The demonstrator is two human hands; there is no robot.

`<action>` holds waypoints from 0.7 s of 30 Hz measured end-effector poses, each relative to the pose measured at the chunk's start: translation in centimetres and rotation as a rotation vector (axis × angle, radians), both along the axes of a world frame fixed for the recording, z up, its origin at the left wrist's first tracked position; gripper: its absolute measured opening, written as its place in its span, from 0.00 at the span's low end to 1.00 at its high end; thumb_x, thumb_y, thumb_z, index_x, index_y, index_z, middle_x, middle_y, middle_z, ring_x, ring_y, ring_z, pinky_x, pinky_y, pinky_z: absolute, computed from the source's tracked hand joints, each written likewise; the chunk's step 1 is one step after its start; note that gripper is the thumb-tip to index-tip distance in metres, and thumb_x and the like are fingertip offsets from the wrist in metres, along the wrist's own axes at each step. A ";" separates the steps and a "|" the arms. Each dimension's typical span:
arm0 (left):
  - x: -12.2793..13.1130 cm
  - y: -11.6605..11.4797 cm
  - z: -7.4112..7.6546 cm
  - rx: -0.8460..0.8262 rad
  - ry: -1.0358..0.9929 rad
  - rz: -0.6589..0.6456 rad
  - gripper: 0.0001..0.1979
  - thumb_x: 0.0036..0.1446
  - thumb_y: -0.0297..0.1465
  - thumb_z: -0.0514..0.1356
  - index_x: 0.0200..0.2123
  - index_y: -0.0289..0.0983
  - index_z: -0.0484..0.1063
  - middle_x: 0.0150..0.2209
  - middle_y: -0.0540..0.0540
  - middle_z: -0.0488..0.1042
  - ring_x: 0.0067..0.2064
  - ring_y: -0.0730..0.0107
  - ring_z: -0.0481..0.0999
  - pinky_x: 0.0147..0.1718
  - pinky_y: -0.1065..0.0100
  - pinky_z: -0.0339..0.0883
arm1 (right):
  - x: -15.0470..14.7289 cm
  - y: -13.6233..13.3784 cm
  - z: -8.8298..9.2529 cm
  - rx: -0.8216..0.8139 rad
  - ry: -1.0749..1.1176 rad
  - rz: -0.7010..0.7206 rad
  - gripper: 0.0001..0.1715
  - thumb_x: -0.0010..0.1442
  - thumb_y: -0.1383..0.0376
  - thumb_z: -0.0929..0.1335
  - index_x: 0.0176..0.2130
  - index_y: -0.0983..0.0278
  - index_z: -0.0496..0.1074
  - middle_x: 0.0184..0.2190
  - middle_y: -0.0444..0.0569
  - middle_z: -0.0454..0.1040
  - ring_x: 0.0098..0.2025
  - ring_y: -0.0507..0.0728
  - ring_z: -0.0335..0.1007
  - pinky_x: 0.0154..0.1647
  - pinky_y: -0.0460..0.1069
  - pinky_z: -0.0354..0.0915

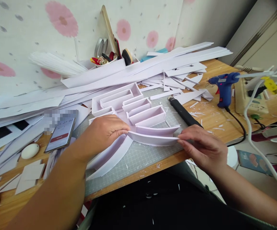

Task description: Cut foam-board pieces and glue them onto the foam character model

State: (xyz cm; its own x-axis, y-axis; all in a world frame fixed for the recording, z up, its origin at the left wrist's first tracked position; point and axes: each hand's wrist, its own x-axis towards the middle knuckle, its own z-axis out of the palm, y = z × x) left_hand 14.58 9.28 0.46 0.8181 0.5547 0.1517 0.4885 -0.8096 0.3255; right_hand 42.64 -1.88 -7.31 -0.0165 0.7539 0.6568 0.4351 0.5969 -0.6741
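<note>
A white foam-board model with upright walls lies on a grey cutting mat. Along its near right side runs a curved white strip. My left hand pinches the strip's left end, where it meets the other curved wall. At the strip's right end, my right hand grips it between thumb and fingers. The left fingertips are partly hidden behind the hand. A black-handled cutter rests just beyond my right hand.
A blue glue gun stands at the right, its cable dropping past the table edge. White strips and scraps cover the back. A phone, a white egg-shaped thing and small board pieces lie on the left.
</note>
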 end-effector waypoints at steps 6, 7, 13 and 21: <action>-0.1 0.1 -0.3 -0.024 -0.007 -0.015 0.11 0.65 0.32 0.54 0.38 0.41 0.78 0.35 0.49 0.81 0.39 0.67 0.76 0.40 0.67 0.68 | -0.1 0.1 0.1 0.001 -0.003 -0.009 0.15 0.57 0.75 0.70 0.42 0.58 0.75 0.30 0.47 0.74 0.32 0.57 0.70 0.32 0.53 0.66; -0.1 0.1 -0.3 -0.028 -0.014 -0.025 0.11 0.65 0.32 0.54 0.38 0.41 0.78 0.35 0.49 0.80 0.39 0.67 0.76 0.39 0.66 0.68 | -0.1 0.1 0.1 -0.002 -0.004 -0.006 0.15 0.57 0.75 0.70 0.42 0.58 0.75 0.30 0.47 0.74 0.32 0.57 0.70 0.33 0.53 0.66; 0.1 0.1 -0.3 -0.019 -0.034 -0.064 0.11 0.65 0.29 0.53 0.38 0.40 0.77 0.34 0.49 0.80 0.37 0.68 0.76 0.37 0.68 0.67 | 0.0 0.0 0.3 0.001 -0.016 0.037 0.15 0.57 0.77 0.69 0.42 0.60 0.74 0.30 0.48 0.73 0.33 0.57 0.69 0.34 0.53 0.66; 0.3 0.2 -0.4 0.022 -0.031 -0.097 0.13 0.62 0.22 0.53 0.37 0.40 0.76 0.33 0.51 0.80 0.35 0.70 0.76 0.36 0.69 0.67 | -0.1 0.0 0.2 -0.013 -0.061 -0.007 0.14 0.60 0.74 0.68 0.42 0.58 0.73 0.31 0.47 0.73 0.34 0.57 0.70 0.35 0.53 0.67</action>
State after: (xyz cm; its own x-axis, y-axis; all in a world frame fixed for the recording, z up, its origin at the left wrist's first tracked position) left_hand 14.88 9.46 0.05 0.8627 0.4691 0.1890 0.3972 -0.8598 0.3208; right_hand 42.57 -1.84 -7.10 -0.0509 0.7624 0.6451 0.4794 0.5853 -0.6539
